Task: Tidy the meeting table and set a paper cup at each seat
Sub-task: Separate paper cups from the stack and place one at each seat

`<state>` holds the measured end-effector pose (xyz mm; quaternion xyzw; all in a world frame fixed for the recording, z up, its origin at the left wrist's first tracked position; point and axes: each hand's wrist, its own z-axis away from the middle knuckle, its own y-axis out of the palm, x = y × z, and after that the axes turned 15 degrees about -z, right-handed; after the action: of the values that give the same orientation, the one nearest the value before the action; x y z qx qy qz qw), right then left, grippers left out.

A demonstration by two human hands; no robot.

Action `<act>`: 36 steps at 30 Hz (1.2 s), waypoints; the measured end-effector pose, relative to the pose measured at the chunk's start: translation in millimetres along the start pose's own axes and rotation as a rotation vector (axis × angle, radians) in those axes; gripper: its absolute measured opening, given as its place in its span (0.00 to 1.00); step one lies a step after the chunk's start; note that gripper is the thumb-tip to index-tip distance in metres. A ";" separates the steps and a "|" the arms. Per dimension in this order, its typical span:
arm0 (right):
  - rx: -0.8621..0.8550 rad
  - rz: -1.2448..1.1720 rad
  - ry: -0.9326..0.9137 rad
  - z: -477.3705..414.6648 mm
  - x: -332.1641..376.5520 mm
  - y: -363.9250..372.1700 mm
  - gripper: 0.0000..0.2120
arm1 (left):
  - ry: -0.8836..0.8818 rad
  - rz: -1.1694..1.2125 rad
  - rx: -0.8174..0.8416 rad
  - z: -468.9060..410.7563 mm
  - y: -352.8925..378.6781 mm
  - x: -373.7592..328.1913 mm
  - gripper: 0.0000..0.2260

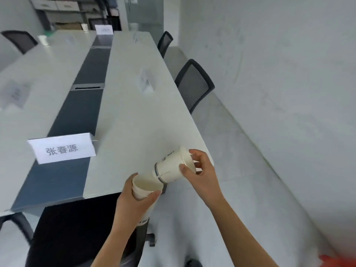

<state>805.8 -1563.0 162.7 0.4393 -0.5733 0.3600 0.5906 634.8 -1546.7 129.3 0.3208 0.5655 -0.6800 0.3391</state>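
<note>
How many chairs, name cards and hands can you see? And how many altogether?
Chairs: 5
Name cards: 5
Hands: 2, the left hand and the right hand
Total: 12

The left grip (133,201) hides most of the cup stack (146,189). Far name cards (104,29) on the worktop (134,120) blur unreadably. An orange thing (335,262) is cut off bottom right.

Office meeting room — long table (134,116), name cards (61,149), mesh chairs (194,85).
</note>
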 end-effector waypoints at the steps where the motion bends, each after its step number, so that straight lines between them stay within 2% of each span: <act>1: 0.029 0.003 0.001 -12.5 -0.7 -1.5 0.18 | -0.026 0.004 -0.049 -3.0 0.3 0.2 0.31; 4: 0.120 0.061 0.021 -47.5 -7.8 -5.7 0.18 | -0.127 0.048 -0.177 -8.2 4.8 -0.6 0.31; 9: 0.312 0.372 0.040 -84.4 -37.4 4.0 0.25 | -0.291 0.100 -0.365 -8.7 14.6 14.1 0.32; 13: 0.443 0.578 -0.047 -92.8 -67.9 18.2 0.27 | -0.358 0.162 -0.483 -4.4 13.9 28.1 0.30; 18: 0.488 0.708 -0.004 -106.5 -87.1 43.1 0.27 | -0.359 0.204 -0.552 -12.4 1.8 31.5 0.29; 23: 0.538 0.723 0.069 -121.2 -95.9 76.9 0.29 | -0.366 0.230 -0.593 -19.1 -9.9 36.9 0.30; 28: 0.596 0.744 0.012 -131.1 -101.1 128.3 0.31 | -0.359 0.269 -0.615 -16.2 -14.8 28.9 0.32; 32: 0.586 0.778 -0.081 -139.7 -110.9 159.1 0.29 | -0.278 0.204 -0.650 -6.5 -36.3 27.7 0.35; 36: 0.589 0.838 0.005 -145.8 -124.7 167.6 0.28 | -0.302 0.197 -0.696 -6.6 -59.6 36.2 0.32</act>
<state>692.3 -1357.9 63.0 0.3186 -0.5729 0.7132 0.2483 565.6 -1536.0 131.4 0.1355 0.6726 -0.4513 0.5706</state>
